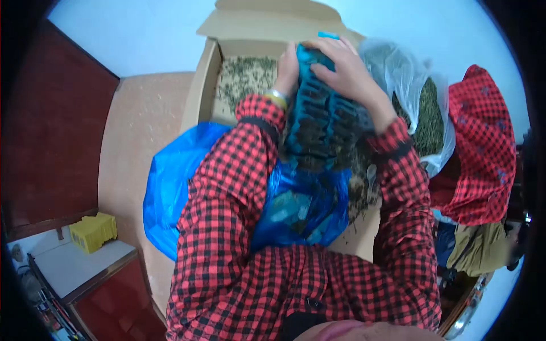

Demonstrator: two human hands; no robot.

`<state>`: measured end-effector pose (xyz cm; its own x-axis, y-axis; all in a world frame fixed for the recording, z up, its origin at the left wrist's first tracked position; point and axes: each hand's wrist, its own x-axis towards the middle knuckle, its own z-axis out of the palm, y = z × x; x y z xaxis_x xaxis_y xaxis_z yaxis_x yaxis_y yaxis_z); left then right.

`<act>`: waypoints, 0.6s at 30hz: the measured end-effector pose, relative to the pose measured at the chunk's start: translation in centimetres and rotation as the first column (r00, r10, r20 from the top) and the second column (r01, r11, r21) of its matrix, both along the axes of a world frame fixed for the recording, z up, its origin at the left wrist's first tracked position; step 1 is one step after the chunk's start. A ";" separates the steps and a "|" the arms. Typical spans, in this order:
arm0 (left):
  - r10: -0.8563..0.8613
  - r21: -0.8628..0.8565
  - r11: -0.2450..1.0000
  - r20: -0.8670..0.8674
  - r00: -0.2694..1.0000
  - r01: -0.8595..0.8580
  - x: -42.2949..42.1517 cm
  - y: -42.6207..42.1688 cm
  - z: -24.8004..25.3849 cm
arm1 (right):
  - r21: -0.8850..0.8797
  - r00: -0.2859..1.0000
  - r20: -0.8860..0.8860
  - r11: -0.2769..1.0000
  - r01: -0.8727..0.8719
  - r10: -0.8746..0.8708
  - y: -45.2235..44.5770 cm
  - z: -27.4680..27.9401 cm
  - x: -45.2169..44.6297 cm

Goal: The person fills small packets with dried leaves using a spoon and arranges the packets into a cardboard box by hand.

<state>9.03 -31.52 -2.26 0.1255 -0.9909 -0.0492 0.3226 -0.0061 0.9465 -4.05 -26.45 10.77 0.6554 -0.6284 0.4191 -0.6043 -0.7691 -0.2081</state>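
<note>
A teal plastic tray [324, 122] with two columns of dark, ribbed slots lies in front of me, over the cardboard box. My left hand [288, 69] closes on its far left edge, its fingers mostly hidden. Over the far right end curls my right hand [341, 67], with the thumb bent on top. A blue plastic bag [182, 176] spreads below the tray and under my left forearm. Inside its mouth, teal packets [290, 207] show. Loose dried green leaves [244, 77] cover part of the box floor.
The open cardboard box [209, 68] has a raised flap at the back. To the right, a clear plastic bag [429, 113] holds more dried leaves, beside a red checked cloth [483, 142]. A clear plastic spoon [371, 179] lies near my right forearm. A yellow basket [94, 232] stands far left.
</note>
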 end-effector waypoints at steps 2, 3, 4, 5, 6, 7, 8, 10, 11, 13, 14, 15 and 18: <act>0.144 -0.192 0.978 0.311 0.939 -0.087 -0.1 -0.6 -0.6 | 0.100 0.989 -0.016 0.984 -0.145 0.147 7.4 2.8 0.9; 0.141 -0.182 0.979 0.308 0.941 -0.087 -0.1 -0.2 -0.1 | 0.181 0.974 -0.075 0.964 -0.197 0.213 10.6 3.5 1.1; 0.110 -0.125 0.989 0.245 0.963 -0.081 -0.1 0.2 0.5 | 0.189 0.974 -0.078 0.963 -0.194 0.212 13.2 3.1 1.2; 0.083 -0.071 0.995 0.179 0.980 -0.071 -0.1 0.5 1.3 | 0.156 0.966 -0.178 0.974 -0.162 0.189 15.4 2.2 1.2; 0.056 -0.020 0.998 0.111 0.992 -0.054 -0.1 0.9 1.6 | 0.118 0.948 -0.276 0.984 -0.131 0.159 16.6 1.3 1.1; 0.049 -0.019 0.999 0.109 0.993 -0.047 -0.1 1.4 1.6 | 0.119 0.948 -0.278 0.985 -0.124 0.153 17.0 0.6 1.0; 0.011 0.007 1.000 0.056 0.998 -0.011 0.0 1.9 1.6 | 0.049 0.950 -0.298 0.995 -0.086 0.096 17.4 0.0 0.8; -0.054 0.036 0.998 -0.048 0.997 0.056 0.5 1.9 2.4 | -0.112 0.946 -0.323 0.994 -0.021 -0.016 17.2 -1.0 0.6; -0.054 0.022 0.998 -0.045 0.998 0.055 0.4 1.2 1.9 | -0.126 0.947 -0.321 0.992 -0.022 -0.020 16.9 -1.4 0.7; -0.073 0.008 0.997 -0.175 0.982 0.075 0.2 0.1 0.4 | -0.148 0.950 -0.311 0.989 -0.017 -0.030 16.2 -2.2 0.7; -0.085 0.000 0.996 -0.238 0.968 0.087 0.3 -0.3 0.6 | -0.160 0.951 -0.306 0.987 -0.014 -0.036 15.7 -2.5 0.7; -0.087 -0.014 0.996 -0.235 0.968 0.087 0.3 -0.8 0.8 | -0.174 0.952 -0.304 0.985 -0.014 -0.040 14.9 -2.8 0.9; -0.209 -0.047 0.977 -0.378 0.902 0.207 0.8 -0.6 2.2 | -0.207 0.940 -0.310 0.975 0.079 -0.142 12.0 -3.4 1.2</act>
